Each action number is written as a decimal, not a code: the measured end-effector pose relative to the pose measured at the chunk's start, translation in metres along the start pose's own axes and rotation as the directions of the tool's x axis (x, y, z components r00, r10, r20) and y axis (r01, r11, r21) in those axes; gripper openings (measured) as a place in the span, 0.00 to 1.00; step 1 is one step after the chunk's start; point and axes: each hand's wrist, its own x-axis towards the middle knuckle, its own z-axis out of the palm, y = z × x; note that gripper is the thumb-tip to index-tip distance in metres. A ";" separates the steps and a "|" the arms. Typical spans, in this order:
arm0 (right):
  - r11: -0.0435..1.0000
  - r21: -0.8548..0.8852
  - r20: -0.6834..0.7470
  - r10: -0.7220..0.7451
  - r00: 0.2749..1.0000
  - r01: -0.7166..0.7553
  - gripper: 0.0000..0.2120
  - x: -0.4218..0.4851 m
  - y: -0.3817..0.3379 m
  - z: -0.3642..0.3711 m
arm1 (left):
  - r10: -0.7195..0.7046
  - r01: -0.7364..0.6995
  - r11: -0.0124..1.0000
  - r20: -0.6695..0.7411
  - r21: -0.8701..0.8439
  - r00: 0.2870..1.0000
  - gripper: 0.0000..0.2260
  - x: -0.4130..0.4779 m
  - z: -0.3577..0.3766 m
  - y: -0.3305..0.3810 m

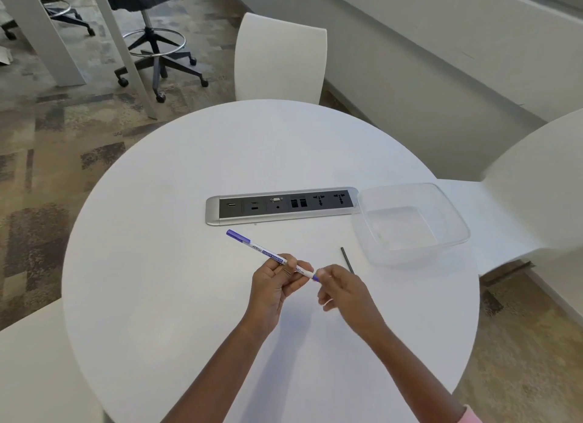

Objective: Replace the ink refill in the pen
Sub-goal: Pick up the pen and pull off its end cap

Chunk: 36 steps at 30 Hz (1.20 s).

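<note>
A white marker pen (262,249) with a purple cap and a printed label is held above the round white table (176,296), cap end pointing up and to the left. My left hand (277,280) grips the barrel near its rear. My right hand (340,288) pinches the small purple plug at the pen's rear end with its fingertips. A thin dark refill rod (347,260) lies on the table just right of my right hand, apart from it.
A clear plastic container (410,223) with nothing in it sits at the right, touching a silver and black socket strip (282,205) set into the table's middle. White chairs stand behind, right and left. Black office chairs are on the carpet at the far left.
</note>
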 end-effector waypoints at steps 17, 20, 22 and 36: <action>0.993 0.084 0.056 0.076 0.996 -0.080 0.17 0.003 -0.001 -0.002 | 0.017 -0.018 0.998 0.011 0.053 1.000 0.06 -0.002 0.001 -0.003; 0.976 0.145 0.116 0.145 0.983 -0.161 0.17 0.004 -0.003 -0.006 | 0.017 -0.017 0.998 0.001 0.057 1.000 0.06 -0.004 -0.001 -0.005; 0.998 0.027 0.034 0.056 0.998 -0.057 0.15 0.000 -0.001 -0.002 | 0.017 -0.016 0.999 -0.011 0.043 1.000 0.07 -0.004 0.000 -0.005; 0.935 -0.295 -0.102 -0.235 0.967 0.196 0.11 -0.004 0.003 0.005 | 0.024 -0.024 1.000 -0.003 0.021 1.000 0.06 -0.002 0.002 -0.002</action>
